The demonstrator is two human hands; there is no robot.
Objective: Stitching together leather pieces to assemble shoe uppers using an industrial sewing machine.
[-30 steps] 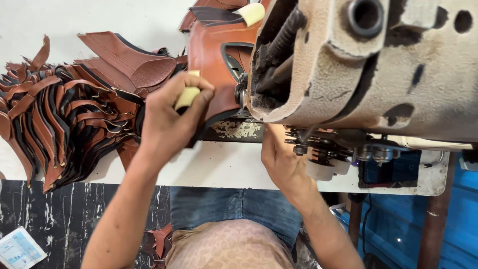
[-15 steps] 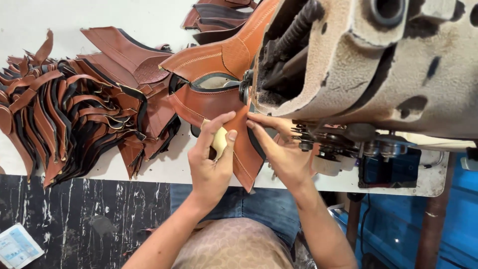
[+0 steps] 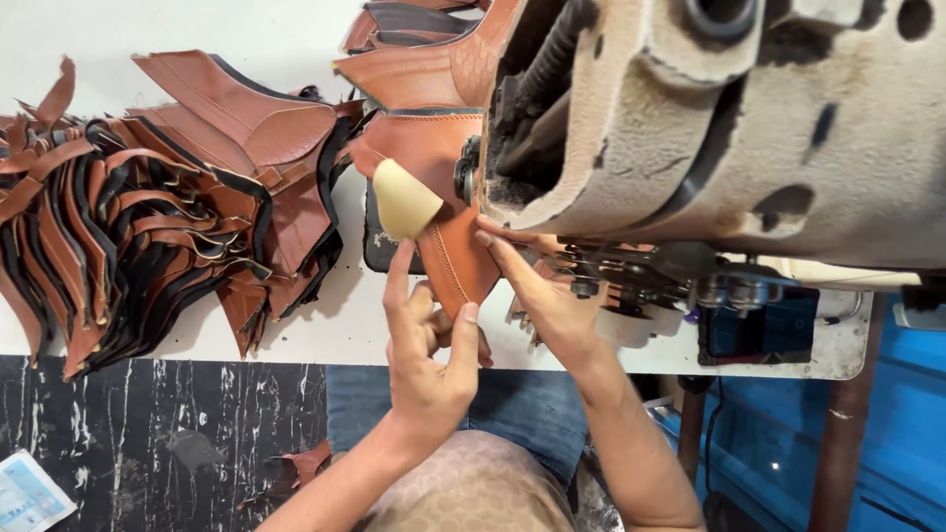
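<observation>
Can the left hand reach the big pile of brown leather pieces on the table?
Probably yes. The left hand sits at the table's near edge, and the pile of leather pieces lies just beside it, with only bare white table between.
</observation>
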